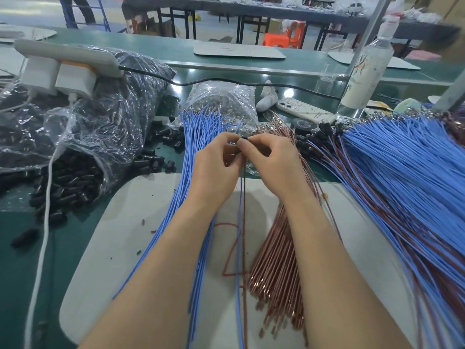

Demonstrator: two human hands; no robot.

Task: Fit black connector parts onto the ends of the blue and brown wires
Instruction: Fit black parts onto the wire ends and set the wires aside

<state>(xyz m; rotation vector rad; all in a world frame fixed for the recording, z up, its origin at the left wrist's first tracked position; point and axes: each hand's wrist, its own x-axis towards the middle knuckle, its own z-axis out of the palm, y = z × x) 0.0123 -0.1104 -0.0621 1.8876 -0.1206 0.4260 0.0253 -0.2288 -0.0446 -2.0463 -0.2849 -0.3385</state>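
Seating a connector
My left hand [218, 161] grip pinches blue wire [239, 248] and brown wire [244, 248] steady; my right hand [273, 159] grip pinches the black connector part [243, 140] to push it on.

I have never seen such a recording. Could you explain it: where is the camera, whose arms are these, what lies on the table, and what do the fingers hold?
There is no machine: a person works with bare hands, and the single picture comes from a camera worn on the head, looking down. The left hand and right hand pinch a small black connector part between their fingertips; a thin blue wire and a thin brown wire run from there toward the camera. On the green table lies a white mat with a bundle of loose blue wires and a bundle of brown wires. At the left, a clear plastic bag spills black connector parts. At the right lies a pile of blue and brown wires.
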